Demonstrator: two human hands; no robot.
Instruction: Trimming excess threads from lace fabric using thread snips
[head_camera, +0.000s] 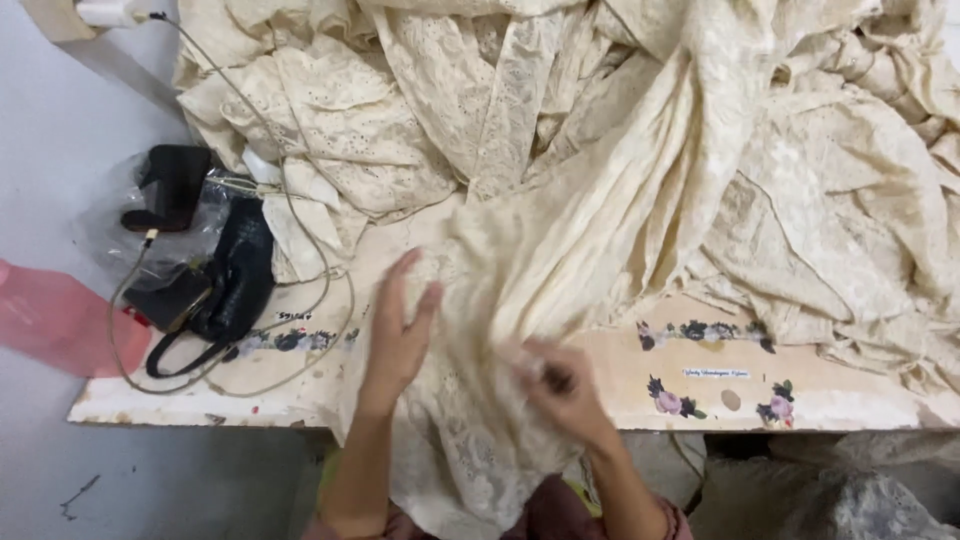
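Note:
A big heap of cream lace fabric covers most of the table, and one length of it runs down over the near edge toward me. My left hand lies flat on that length with its fingers spread apart. My right hand is blurred and closed, pinching a fold of the same lace near the table's front edge. A small dark thing shows between its fingers; what it is I cannot tell.
A black handbag and a black shoe in clear plastic lie at the table's left end, with a beige cable looping around them. A red object sticks out at far left. Flower stickers mark the front edge.

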